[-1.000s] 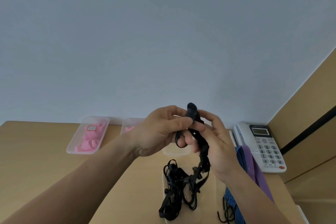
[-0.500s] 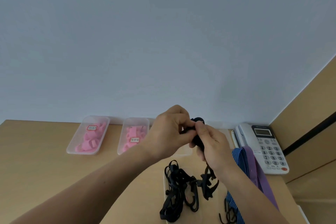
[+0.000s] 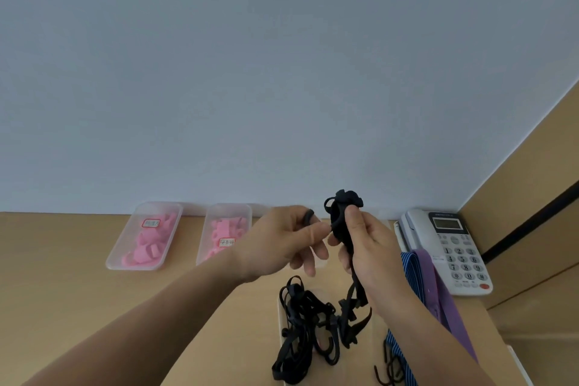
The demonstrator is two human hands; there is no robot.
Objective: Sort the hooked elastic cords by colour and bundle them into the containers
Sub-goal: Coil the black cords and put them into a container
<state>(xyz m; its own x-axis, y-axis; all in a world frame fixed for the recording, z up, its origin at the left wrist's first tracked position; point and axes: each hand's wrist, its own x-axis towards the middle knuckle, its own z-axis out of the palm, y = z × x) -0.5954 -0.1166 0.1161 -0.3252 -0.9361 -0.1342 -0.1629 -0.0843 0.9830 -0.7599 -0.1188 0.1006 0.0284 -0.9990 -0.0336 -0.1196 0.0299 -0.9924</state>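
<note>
Just below the frame's centre, the right hand (image 3: 366,247) grips a folded black cord (image 3: 343,213) held upright, while the left hand (image 3: 279,241) pinches a loop of it between thumb and forefinger. More black cords (image 3: 300,329) lie tangled at bottom centre. At middle left, 2 clear boxes (image 3: 169,210) of pink pieces sit on the desk (image 3: 62,276).

Office desk: a white push-button desk telephone (image 3: 451,254) with a grey display occupies the right rear corner of a pale wood-laminate desk (image 3: 62,276). A labelled clear plastic tray (image 3: 141,216) and its twin (image 3: 225,213) line the rear edge against a plain pale wall (image 3: 282,72).
</note>
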